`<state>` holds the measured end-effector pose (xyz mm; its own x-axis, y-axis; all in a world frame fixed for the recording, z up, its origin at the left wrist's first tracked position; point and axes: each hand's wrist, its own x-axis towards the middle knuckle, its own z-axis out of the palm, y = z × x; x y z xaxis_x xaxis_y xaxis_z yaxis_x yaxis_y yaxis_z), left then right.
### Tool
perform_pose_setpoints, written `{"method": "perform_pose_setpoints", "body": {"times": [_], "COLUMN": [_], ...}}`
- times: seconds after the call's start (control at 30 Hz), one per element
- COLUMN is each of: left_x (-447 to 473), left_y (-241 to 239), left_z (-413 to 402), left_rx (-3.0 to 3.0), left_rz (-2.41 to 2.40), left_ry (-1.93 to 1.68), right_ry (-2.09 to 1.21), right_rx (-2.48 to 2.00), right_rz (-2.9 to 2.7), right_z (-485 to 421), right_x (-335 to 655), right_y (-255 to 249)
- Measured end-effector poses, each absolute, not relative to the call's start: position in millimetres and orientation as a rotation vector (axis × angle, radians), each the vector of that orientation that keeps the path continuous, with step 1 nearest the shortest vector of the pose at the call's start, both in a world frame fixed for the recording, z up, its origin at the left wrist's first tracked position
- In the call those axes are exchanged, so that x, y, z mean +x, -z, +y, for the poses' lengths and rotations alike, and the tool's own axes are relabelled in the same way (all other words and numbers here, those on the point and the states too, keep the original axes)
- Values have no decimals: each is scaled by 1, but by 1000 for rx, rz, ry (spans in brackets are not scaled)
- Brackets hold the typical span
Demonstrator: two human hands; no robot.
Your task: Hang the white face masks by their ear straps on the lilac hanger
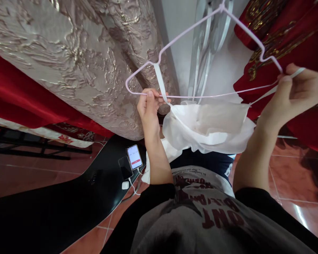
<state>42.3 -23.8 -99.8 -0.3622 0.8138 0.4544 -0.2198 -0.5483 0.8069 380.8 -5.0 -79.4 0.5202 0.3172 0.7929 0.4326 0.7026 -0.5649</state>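
A pink clothes hanger is held up in front of me, its hook running past the top edge of the view. From it hangs a sheer white strappy garment, its lower part bunched near my lap. The garment's left strap loops over the hanger's left shoulder. My left hand is closed on the hanger's lower bar beside that strap. At the hanger's right end, my right hand pinches the right strap, with the thumb against the hanger's corner.
Beige embossed fabric hangs close on the left, and red gowns with gold trim hang on the right. A glossy black surface holds two phones with charging cables and a small white case. Red floor tiles lie below.
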Motion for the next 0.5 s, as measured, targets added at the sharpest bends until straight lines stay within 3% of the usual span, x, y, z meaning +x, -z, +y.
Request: {"method": "perform_pose_setpoints", "body": {"times": [0.5], "left_x": [41], "left_y": [100], "left_z": [-22], "left_rx": [1166], "left_rz": [829], "left_ry": [-2035], "right_ry": [-57], "right_rx": [-1046], "right_rz": [-1505], "right_z": [3], "right_x": [380], "right_y": [33]}}
